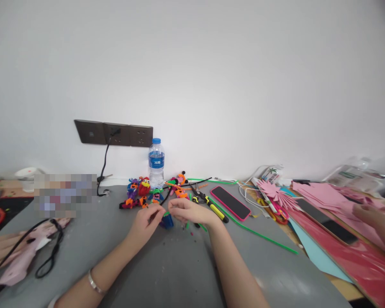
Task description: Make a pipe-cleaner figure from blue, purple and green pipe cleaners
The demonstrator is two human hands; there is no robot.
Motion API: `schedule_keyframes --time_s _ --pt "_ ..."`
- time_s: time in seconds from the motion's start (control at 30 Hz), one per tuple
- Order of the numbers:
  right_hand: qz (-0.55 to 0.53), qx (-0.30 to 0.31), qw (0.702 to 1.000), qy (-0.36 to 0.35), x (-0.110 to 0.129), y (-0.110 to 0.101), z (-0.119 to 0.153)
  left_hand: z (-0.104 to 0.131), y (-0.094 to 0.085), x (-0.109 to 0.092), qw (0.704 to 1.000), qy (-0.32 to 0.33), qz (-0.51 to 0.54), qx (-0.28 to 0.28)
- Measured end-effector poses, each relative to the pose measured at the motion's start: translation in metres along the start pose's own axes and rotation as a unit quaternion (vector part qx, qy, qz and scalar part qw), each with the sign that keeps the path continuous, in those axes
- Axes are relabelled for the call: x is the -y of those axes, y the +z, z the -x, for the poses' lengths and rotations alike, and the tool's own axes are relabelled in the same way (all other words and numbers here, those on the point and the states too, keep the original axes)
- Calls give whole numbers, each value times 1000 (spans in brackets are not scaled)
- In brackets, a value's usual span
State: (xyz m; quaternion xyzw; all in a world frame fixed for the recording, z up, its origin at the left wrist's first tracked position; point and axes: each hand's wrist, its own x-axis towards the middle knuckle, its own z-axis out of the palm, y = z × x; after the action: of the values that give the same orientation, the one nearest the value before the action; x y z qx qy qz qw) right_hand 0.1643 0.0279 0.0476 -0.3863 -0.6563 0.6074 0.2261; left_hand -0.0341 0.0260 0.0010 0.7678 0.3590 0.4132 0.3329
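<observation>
My left hand (pixel 149 219) and my right hand (pixel 189 210) meet over the grey table, fingertips almost touching. Both have thumb and fingers pinched together; whatever lies between them is too small to make out. Just below the fingertips is a dark blue piece (pixel 167 221) with a bit of green by it. Behind my hands sit several small colourful fuzzy figures, among them a red one (pixel 144 187) and a purple one (pixel 132 188). Yellow-and-black pliers (pixel 215 208) lie right of my right hand, and a long green pipe cleaner (pixel 263 235) stretches away to the right.
A water bottle (pixel 156 162) stands against the wall. A pink-cased phone (pixel 230 202) lies beyond the pliers. To the right are pink paper (pixel 321 199), another phone (pixel 327 220) and a co-worker's hand (pixel 374 220). At left, another person's hand (pixel 3 248) is near a pink corded tool (pixel 22 261).
</observation>
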Motion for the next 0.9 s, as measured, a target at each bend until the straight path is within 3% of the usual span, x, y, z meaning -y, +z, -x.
schedule_keyframes --time_s 0.2,0.37,0.5,0.9 --pt "22 -28 997 -72 5 1 0 -1 0 -2 1000 -22 11 16" --pt "26 -34 994 -98 7 0 1 -1 2 -8 984 -91 133 71" --pt "25 -30 994 -106 8 -2 2 0 5 -13 972 -114 193 76" --pt "45 -23 994 -94 2 -7 3 -1 4 -12 958 -153 229 79"
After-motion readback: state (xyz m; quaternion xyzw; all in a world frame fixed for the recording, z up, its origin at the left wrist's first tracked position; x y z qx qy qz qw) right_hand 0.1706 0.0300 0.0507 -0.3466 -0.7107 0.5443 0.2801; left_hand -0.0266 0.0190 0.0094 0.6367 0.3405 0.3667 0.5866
